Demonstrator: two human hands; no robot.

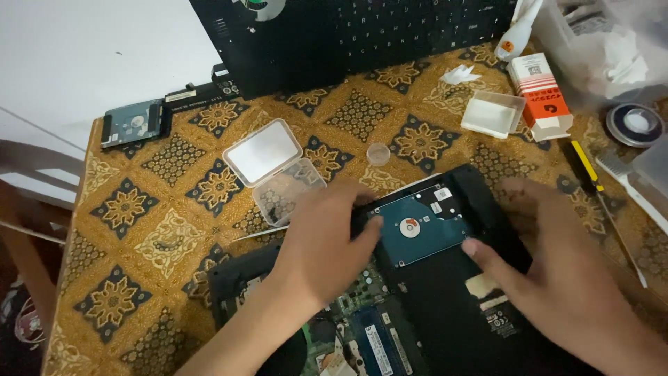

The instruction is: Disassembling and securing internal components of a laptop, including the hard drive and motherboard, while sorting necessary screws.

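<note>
An opened black laptop base [445, 313] lies upside down on a patterned brown and gold cloth [153, 230], its green circuit board [362, 334] showing. A hard drive [421, 223] with a teal board side up sits in its bay. My left hand [327, 240] rests at the drive's left edge, thumb against it. At the drive's right edge is my right hand [550, 271], one fingertip on the corner. Neither hand lifts the drive.
An open clear plastic box [271, 167] lies left of the drive. A second hard drive [133, 122] lies at the far left. Behind are a black keyboard panel [362, 35], a small clear lid [492, 113], a red and white carton [543, 94], a tape roll [634, 124] and a yellow-handled screwdriver [588, 167].
</note>
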